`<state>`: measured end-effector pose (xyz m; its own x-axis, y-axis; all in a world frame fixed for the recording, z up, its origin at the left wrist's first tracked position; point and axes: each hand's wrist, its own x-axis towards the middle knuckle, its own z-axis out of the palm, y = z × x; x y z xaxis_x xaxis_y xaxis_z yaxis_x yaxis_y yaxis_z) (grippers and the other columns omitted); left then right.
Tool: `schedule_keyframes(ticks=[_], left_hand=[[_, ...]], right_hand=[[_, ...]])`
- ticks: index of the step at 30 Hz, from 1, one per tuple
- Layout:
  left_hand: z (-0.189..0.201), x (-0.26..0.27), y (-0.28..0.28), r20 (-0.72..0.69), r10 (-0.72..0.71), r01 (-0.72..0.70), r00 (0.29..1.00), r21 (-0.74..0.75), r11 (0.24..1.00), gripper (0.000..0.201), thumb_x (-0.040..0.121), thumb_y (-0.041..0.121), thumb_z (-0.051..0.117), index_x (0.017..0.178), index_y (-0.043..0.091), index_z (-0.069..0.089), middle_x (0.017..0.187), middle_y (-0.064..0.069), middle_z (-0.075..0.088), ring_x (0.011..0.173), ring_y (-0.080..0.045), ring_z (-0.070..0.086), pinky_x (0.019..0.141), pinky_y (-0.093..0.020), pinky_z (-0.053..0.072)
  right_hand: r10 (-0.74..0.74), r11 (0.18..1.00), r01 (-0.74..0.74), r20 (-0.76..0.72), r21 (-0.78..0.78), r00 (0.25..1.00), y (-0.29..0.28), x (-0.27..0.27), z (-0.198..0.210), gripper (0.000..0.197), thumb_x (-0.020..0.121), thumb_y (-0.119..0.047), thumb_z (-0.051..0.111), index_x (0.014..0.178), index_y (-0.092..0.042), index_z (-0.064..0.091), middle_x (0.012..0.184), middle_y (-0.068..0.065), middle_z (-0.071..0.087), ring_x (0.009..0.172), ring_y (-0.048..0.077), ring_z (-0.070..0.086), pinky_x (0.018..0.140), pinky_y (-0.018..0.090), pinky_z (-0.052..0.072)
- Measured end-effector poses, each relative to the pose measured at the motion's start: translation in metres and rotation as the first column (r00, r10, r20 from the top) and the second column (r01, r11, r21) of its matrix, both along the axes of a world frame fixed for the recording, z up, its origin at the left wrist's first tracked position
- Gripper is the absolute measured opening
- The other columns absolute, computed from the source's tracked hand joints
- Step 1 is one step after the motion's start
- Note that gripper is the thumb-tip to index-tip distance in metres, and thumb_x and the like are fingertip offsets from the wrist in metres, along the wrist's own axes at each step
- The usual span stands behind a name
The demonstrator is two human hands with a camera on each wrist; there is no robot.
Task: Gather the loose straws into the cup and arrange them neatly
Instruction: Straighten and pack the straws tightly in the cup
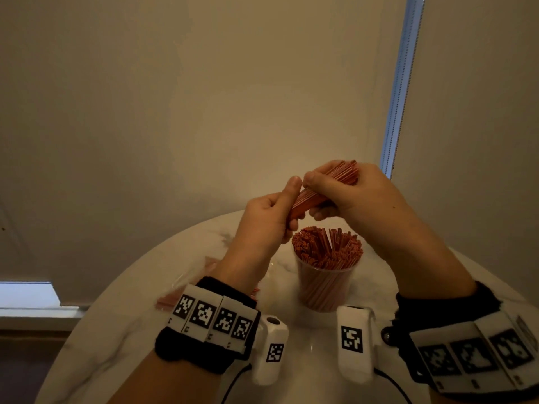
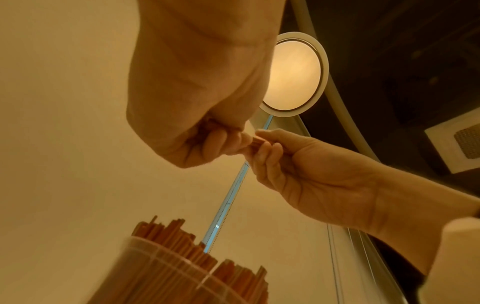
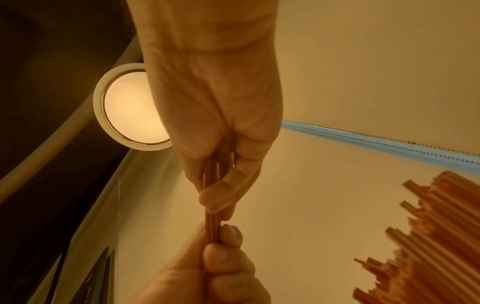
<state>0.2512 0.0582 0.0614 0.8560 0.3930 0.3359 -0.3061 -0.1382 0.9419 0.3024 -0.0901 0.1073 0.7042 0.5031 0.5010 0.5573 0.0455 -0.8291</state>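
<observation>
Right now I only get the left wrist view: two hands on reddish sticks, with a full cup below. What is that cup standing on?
Observer: In the head view the cup stands upright on a round white table, just below the hands.
Operator: How is the bunch held?
Observer: The bundle of straws slants up to the right. The left hand grips its lower end and the right hand its upper part, with the tips poking out beyond the right hand.
Operator: Is anything still lying around?
Observer: Yes. A reddish pile, likely more straws, lies on the table left of the cup, partly hidden behind the left wrist.
</observation>
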Motion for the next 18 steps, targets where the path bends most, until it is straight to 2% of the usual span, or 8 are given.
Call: schedule_keyframes(ticks=[3,5,7,9,11,12,14,18], left_hand=[[-0.001,0.0,0.002,-0.033,0.029,-0.022,0.999,0.191,0.981,0.051,0.094,0.068,0.045,0.094,0.026,0.075,0.085,0.003,0.075,0.079,-0.008,0.068,0.077,-0.03,0.058],[-0.004,0.0,0.006,-0.099,0.049,-0.017,0.994,0.301,0.953,0.055,0.087,0.073,0.05,0.114,0.029,0.068,0.11,0.007,0.072,0.104,-0.006,0.066,0.096,-0.038,0.053],[-0.01,0.001,0.007,-0.233,0.018,0.074,0.972,0.38,0.922,0.072,0.08,0.075,0.063,0.135,0.03,0.055,0.137,0.009,0.058,0.124,-0.007,0.054,0.101,-0.033,0.045],[-0.017,0.003,0.006,-0.37,-0.046,0.203,0.928,0.399,0.894,0.103,0.07,0.07,0.078,0.153,0.026,0.035,0.15,0.008,0.043,0.13,-0.007,0.043,0.097,-0.025,0.04],[-0.025,0.006,0.004,-0.454,-0.125,0.317,0.882,0.375,0.871,0.119,0.064,0.057,0.09,0.157,0.021,0.024,0.151,0.004,0.046,0.133,-0.011,0.046,0.105,-0.028,0.043],[-0.028,0.007,0.002,-0.473,-0.149,0.349,0.868,0.369,0.861,0.117,0.063,0.049,0.094,0.154,0.018,0.028,0.146,0.001,0.054,0.131,-0.016,0.052,0.109,-0.035,0.045],[-0.033,0.009,-0.001,-0.469,-0.144,0.343,0.871,0.371,0.863,0.101,0.061,0.036,0.098,0.141,0.016,0.04,0.132,-0.002,0.063,0.123,-0.021,0.06,0.108,-0.044,0.048],[-0.034,0.011,0.002,-0.433,-0.15,0.329,0.889,0.376,0.866,0.074,0.065,0.021,0.097,0.127,0.02,0.057,0.118,0.0,0.072,0.113,-0.017,0.067,0.103,-0.043,0.053]], right_hand=[[-0.127,0.991,0.13,0.1,-0.025,0.987,-0.012,0.006,0.003,0.019,0.093,-0.034,0.067,0.089,-0.017,0.072,0.073,0.001,0.075,0.064,0.016,0.073,0.069,0.035,0.06],[-0.236,0.967,0.248,0.175,-0.051,0.956,-0.022,0.012,0.004,0.018,0.092,-0.038,0.067,0.088,-0.021,0.07,0.068,-0.006,0.074,0.058,0.008,0.071,0.063,0.025,0.055],[-0.306,0.938,0.332,0.217,-0.096,0.927,-0.029,0.018,0.003,0.019,0.091,-0.042,0.068,0.085,-0.024,0.069,0.064,-0.01,0.072,0.054,0.003,0.069,0.057,0.019,0.05],[-0.343,0.911,0.382,0.231,-0.154,0.911,-0.03,0.022,0.0,0.022,0.089,-0.045,0.069,0.081,-0.024,0.068,0.061,-0.009,0.071,0.052,0.002,0.067,0.053,0.019,0.048],[-0.35,0.893,0.395,0.222,-0.215,0.91,-0.026,0.026,-0.006,0.024,0.087,-0.046,0.071,0.08,-0.024,0.068,0.06,-0.007,0.07,0.051,0.002,0.067,0.053,0.021,0.05],[-0.344,0.894,0.387,0.206,-0.227,0.916,-0.022,0.027,-0.01,0.023,0.086,-0.046,0.072,0.081,-0.024,0.069,0.062,-0.007,0.071,0.052,0.003,0.067,0.055,0.022,0.052],[-0.329,0.904,0.365,0.18,-0.222,0.927,-0.014,0.029,-0.016,0.02,0.084,-0.046,0.073,0.084,-0.026,0.071,0.066,-0.008,0.072,0.057,0.002,0.069,0.06,0.024,0.054],[-0.245,0.895,0.307,0.218,-0.324,0.945,0.003,0.029,-0.026,0.013,0.085,-0.044,0.073,0.085,-0.031,0.075,0.077,-0.011,0.073,0.073,0.002,0.067,0.064,0.022,0.05]])
